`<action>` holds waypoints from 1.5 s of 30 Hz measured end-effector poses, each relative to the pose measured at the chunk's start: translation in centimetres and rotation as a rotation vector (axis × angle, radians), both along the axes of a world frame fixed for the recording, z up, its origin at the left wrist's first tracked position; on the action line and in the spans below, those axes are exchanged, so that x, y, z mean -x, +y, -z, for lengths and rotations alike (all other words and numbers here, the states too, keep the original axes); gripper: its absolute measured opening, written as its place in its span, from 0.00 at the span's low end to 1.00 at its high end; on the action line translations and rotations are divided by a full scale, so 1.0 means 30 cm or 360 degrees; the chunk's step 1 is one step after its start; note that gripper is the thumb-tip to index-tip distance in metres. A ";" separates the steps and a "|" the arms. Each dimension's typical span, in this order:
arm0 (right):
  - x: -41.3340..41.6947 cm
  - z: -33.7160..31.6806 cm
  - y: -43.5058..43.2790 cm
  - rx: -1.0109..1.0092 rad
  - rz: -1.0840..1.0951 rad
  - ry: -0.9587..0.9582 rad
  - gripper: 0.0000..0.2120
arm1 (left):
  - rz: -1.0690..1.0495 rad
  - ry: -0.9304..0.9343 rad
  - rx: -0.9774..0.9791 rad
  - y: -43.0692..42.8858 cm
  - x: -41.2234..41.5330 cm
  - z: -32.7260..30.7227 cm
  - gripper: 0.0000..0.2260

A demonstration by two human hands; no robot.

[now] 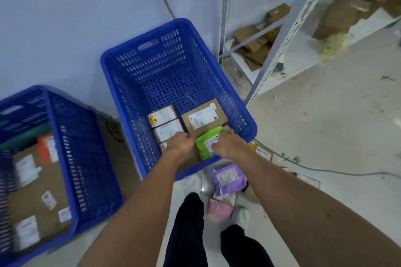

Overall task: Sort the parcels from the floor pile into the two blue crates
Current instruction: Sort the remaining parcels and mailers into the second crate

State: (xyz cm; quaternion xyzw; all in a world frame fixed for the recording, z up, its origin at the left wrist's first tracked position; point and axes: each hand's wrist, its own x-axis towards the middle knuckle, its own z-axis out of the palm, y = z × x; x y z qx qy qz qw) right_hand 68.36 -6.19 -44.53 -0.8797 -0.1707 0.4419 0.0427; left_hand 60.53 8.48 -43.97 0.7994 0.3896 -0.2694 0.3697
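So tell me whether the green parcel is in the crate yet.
In: the green parcel sits inside the right blue crate, both hands on it.

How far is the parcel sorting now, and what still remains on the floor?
Done: several boxes lie in the centre crate, and more fill the left crate. In hand: the left hand and right hand hold a green parcel inside the centre crate. Left: a purple parcel, a pink parcel and others wait on the floor.
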 end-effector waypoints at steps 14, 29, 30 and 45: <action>0.308 -0.150 -0.437 0.0025 -0.0152 -0.0152 0.29 | -0.0399 -0.0412 -0.0317 -0.272 0.357 -0.234 0.15; 0.763 0.039 -0.777 0.0160 -0.0214 -0.0080 0.26 | -0.0269 -0.0240 -0.0049 -0.569 0.874 0.053 0.12; 0.775 0.072 -0.796 0.0185 -0.0231 -0.0072 0.26 | -0.0284 -0.0217 -0.0015 -0.588 0.891 0.081 0.12; 0.665 0.837 -1.030 0.0195 -0.0203 0.0108 0.23 | -0.0365 0.0024 0.0231 -0.869 0.709 0.812 0.19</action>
